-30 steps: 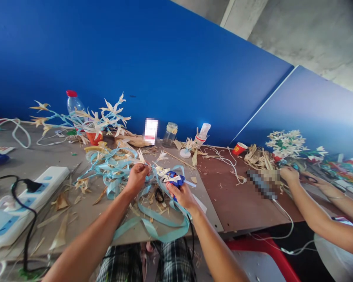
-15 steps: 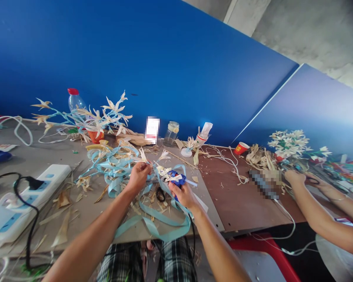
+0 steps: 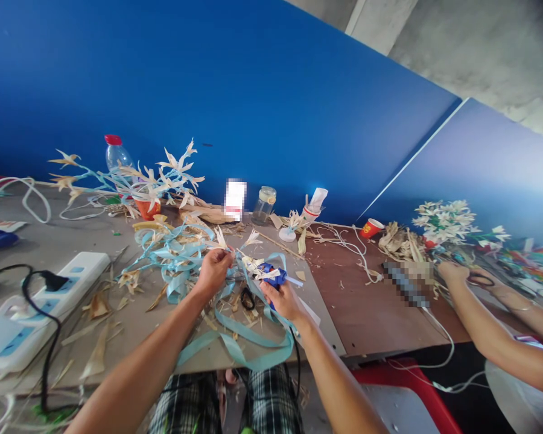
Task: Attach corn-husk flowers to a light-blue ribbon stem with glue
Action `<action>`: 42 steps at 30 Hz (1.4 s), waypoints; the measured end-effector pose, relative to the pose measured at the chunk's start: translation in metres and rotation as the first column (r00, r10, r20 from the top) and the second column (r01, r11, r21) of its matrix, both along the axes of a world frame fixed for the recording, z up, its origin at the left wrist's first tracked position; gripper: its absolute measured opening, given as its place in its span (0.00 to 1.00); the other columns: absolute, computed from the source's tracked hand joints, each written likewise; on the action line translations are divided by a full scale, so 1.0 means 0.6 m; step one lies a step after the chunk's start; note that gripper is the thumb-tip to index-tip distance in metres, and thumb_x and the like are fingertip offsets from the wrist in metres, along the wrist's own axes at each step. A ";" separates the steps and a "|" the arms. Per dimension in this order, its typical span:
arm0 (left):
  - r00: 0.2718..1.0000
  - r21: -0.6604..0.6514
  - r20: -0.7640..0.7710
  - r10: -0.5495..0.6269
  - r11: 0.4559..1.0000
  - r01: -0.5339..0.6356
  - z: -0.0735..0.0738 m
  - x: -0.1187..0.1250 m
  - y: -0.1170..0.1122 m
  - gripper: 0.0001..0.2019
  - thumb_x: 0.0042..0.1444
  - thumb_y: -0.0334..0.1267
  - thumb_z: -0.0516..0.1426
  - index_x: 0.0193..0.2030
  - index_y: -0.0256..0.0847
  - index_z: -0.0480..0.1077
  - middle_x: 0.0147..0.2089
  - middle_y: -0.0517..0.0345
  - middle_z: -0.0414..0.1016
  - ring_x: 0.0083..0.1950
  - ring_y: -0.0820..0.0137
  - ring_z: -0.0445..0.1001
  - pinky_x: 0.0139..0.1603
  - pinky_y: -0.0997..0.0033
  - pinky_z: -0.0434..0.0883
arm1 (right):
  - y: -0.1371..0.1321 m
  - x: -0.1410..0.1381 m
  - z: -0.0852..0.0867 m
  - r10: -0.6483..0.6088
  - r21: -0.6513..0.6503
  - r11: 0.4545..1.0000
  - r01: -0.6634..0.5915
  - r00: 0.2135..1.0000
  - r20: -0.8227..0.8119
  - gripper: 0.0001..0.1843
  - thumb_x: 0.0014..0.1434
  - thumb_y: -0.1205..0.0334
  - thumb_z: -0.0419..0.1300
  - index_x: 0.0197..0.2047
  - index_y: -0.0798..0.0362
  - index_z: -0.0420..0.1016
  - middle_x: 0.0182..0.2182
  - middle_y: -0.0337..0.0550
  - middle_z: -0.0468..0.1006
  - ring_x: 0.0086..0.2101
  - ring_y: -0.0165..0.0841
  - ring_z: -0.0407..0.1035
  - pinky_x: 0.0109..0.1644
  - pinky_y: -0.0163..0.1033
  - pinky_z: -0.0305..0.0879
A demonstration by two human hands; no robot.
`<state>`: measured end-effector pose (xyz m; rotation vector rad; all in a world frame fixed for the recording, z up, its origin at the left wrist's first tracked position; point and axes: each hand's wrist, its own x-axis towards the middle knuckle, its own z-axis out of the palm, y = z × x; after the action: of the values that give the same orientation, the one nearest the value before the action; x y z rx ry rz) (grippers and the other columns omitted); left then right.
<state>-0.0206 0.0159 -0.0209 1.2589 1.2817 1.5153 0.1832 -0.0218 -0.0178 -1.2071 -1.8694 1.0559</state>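
My left hand (image 3: 214, 269) is closed in a pinch on a corn-husk flower (image 3: 220, 237), whose pale petals stick up above the fingertips. My right hand (image 3: 284, 298) is wrapped round a blue hot glue gun (image 3: 274, 274), with a glue stick (image 3: 295, 281) poking out of its back. Scraps of husk cling to the gun, and its nozzle lies toward the left hand. A second husk flower (image 3: 252, 239) shows between and above the hands. Light-blue ribbon (image 3: 253, 360) loops beneath them. A tangle of blue-wrapped stems (image 3: 169, 256) lies left of my left hand.
Finished flower branches (image 3: 149, 175) stand in a red cup (image 3: 148, 208) at the back left. A power strip (image 3: 49, 313) with cords occupies the left. A phone (image 3: 234, 199) and a jar (image 3: 265, 204) stand by the blue wall. A co-worker's hands (image 3: 455, 274) are at the right.
Both my hands keep almost the same place and grip. The co-worker's hand with scissors has shifted slightly at the right.
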 end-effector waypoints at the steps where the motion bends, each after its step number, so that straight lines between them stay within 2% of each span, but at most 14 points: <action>1: 1.000 -0.003 -0.004 -0.001 1.000 0.001 0.001 0.000 0.000 0.13 0.47 0.43 0.56 0.18 0.38 0.64 0.18 0.63 0.62 0.22 0.75 0.59 0.26 0.73 0.58 | 0.000 0.000 0.000 -0.001 -0.002 1.000 0.001 1.000 -0.013 0.22 0.58 0.44 0.51 0.23 0.52 0.61 0.16 0.34 0.62 0.19 0.27 0.57 0.26 0.34 0.54; 5: 1.000 -0.015 -0.018 0.004 1.000 -0.004 0.003 0.001 -0.002 0.13 0.47 0.43 0.56 0.19 0.38 0.64 0.18 0.63 0.62 0.22 0.75 0.59 0.26 0.73 0.57 | -0.002 -0.005 0.007 0.020 -0.015 1.000 -0.021 0.997 -0.068 0.21 0.58 0.44 0.51 0.24 0.52 0.62 0.17 0.34 0.62 0.19 0.27 0.58 0.26 0.34 0.55; 11: 1.000 -0.004 0.000 0.004 1.000 -0.004 0.001 0.001 0.000 0.13 0.46 0.43 0.56 0.19 0.39 0.63 0.17 0.63 0.61 0.22 0.75 0.59 0.26 0.73 0.57 | -0.003 -0.006 0.005 0.012 -0.005 1.000 -0.012 1.000 -0.003 0.22 0.58 0.44 0.51 0.22 0.52 0.60 0.16 0.34 0.61 0.19 0.26 0.57 0.25 0.34 0.53; 17: 1.000 -0.001 -0.027 0.004 1.000 -0.004 0.007 0.002 -0.005 0.13 0.47 0.43 0.55 0.17 0.39 0.62 0.18 0.63 0.61 0.22 0.75 0.58 0.26 0.73 0.57 | -0.002 -0.006 0.010 0.034 -0.005 0.999 -0.034 0.999 -0.035 0.20 0.58 0.45 0.51 0.24 0.52 0.62 0.16 0.34 0.62 0.20 0.27 0.58 0.26 0.34 0.55; 22: 1.000 -0.002 -0.029 0.008 1.000 -0.008 0.008 0.001 -0.005 0.14 0.47 0.43 0.55 0.16 0.39 0.62 0.17 0.62 0.61 0.22 0.75 0.58 0.25 0.73 0.57 | 0.001 -0.004 0.008 0.010 -0.003 1.000 -0.010 0.999 0.032 0.21 0.58 0.45 0.51 0.22 0.52 0.61 0.16 0.34 0.62 0.19 0.27 0.58 0.26 0.34 0.54; 27: 0.999 -0.016 -0.041 0.012 1.000 -0.012 0.005 0.002 -0.004 0.13 0.47 0.43 0.56 0.18 0.39 0.63 0.18 0.63 0.61 0.22 0.75 0.58 0.26 0.73 0.57 | 0.002 -0.001 0.006 0.037 -0.020 0.999 -0.038 0.998 -0.060 0.21 0.58 0.45 0.51 0.23 0.52 0.61 0.17 0.34 0.62 0.20 0.26 0.58 0.26 0.34 0.54; 34: 1.000 -0.022 0.002 0.000 1.000 0.000 0.006 0.001 -0.004 0.13 0.46 0.44 0.57 0.17 0.39 0.63 0.17 0.64 0.61 0.21 0.76 0.58 0.25 0.73 0.56 | 0.007 0.000 0.004 -0.001 -0.026 1.000 -0.001 0.998 -0.058 0.21 0.59 0.45 0.51 0.23 0.53 0.62 0.16 0.34 0.62 0.19 0.26 0.58 0.26 0.34 0.54; 37: 0.999 -0.013 0.040 -0.017 1.000 0.018 0.005 0.002 -0.002 0.12 0.46 0.43 0.57 0.19 0.39 0.64 0.18 0.64 0.62 0.22 0.76 0.59 0.26 0.73 0.57 | 0.007 -0.001 0.005 0.021 -0.034 0.999 -0.024 0.996 -0.087 0.22 0.59 0.44 0.51 0.24 0.53 0.62 0.17 0.34 0.62 0.20 0.26 0.58 0.26 0.34 0.55; 42: 0.998 -0.011 0.067 -0.008 1.000 0.009 0.005 0.002 -0.002 0.10 0.45 0.43 0.58 0.25 0.37 0.67 0.18 0.64 0.64 0.22 0.75 0.61 0.26 0.73 0.58 | 0.006 -0.001 0.007 0.036 -0.043 0.998 -0.038 0.998 -0.047 0.22 0.58 0.43 0.51 0.23 0.52 0.61 0.16 0.34 0.61 0.20 0.26 0.58 0.26 0.33 0.54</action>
<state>-0.0192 0.0146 -0.0178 1.1943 1.2388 1.5295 0.1825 -0.0182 -0.0139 -1.1671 -1.8489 1.1409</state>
